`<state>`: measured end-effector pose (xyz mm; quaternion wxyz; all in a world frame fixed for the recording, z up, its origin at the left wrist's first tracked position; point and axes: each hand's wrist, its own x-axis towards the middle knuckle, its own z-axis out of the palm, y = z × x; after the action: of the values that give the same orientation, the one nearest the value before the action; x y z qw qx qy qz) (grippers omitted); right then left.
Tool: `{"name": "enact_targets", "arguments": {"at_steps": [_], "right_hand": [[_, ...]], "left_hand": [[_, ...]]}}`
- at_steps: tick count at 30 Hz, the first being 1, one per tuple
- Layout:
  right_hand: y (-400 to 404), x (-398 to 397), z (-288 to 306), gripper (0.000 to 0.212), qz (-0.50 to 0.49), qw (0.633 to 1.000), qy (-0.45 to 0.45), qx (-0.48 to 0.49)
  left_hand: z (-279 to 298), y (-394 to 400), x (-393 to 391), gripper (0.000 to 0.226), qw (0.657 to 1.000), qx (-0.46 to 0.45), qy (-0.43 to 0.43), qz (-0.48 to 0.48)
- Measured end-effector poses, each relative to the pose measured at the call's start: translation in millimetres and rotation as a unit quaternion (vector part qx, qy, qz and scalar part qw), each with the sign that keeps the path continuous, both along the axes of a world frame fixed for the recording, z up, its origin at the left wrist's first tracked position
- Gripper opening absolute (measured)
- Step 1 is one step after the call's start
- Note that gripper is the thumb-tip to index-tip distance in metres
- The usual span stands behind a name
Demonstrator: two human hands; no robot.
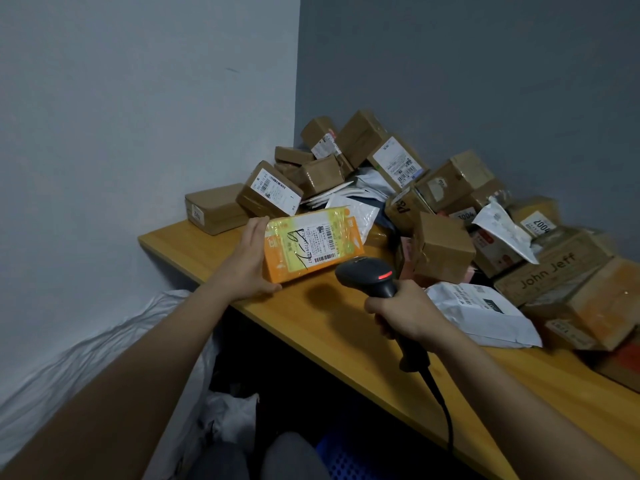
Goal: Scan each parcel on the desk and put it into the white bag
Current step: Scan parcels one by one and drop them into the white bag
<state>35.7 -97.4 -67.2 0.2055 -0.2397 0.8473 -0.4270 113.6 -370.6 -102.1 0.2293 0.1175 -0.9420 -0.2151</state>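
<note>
An orange and yellow parcel (311,244) with a white barcode label stands tilted on the wooden desk (332,323). My left hand (250,261) holds its left end, thumb under the near edge and fingers along the side. My right hand (407,311) grips the handle of a black barcode scanner (372,275), whose red light glows and whose head points at the parcel's label from just to the right. The white bag (69,368) lies crumpled on the floor, left of the desk.
A pile of brown cardboard boxes (443,249) and grey mailer pouches (481,315) covers the back and right of the desk, up to the wall corner. The scanner cable (440,403) hangs over the desk's front edge. A blue crate (349,459) sits under the desk.
</note>
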Motion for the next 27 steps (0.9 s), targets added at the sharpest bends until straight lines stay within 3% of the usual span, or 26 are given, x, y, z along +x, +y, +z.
{"name": "enact_targets", "arguments": {"at_steps": [7, 14, 18, 21, 27], "right_hand": [[-18, 19, 7, 0.018, 0.033, 0.999, 0.002, -0.025], [-102, 71, 17, 0.019, 0.124, 0.991, 0.024, -0.037], [-162, 107, 6, 0.008, 0.156, 0.987, 0.034, -0.032], [-200, 129, -14, 0.012, 0.185, 0.981, 0.049, -0.022], [-247, 147, -64, 0.016, 0.231, 0.970, 0.070, 0.031]], "left_hand": [[-3, -9, 41, 0.132, 0.999, 0.016, 0.037, 0.029], [-9, -48, 150, 0.126, 0.977, 0.046, 0.109, 0.175], [-31, -85, 225, 0.130, 0.957, 0.057, 0.075, 0.274], [-51, -100, 270, 0.130, 0.937, 0.075, 0.047, 0.337], [-109, -125, 315, 0.131, 0.936, 0.044, -0.094, 0.338]]}}
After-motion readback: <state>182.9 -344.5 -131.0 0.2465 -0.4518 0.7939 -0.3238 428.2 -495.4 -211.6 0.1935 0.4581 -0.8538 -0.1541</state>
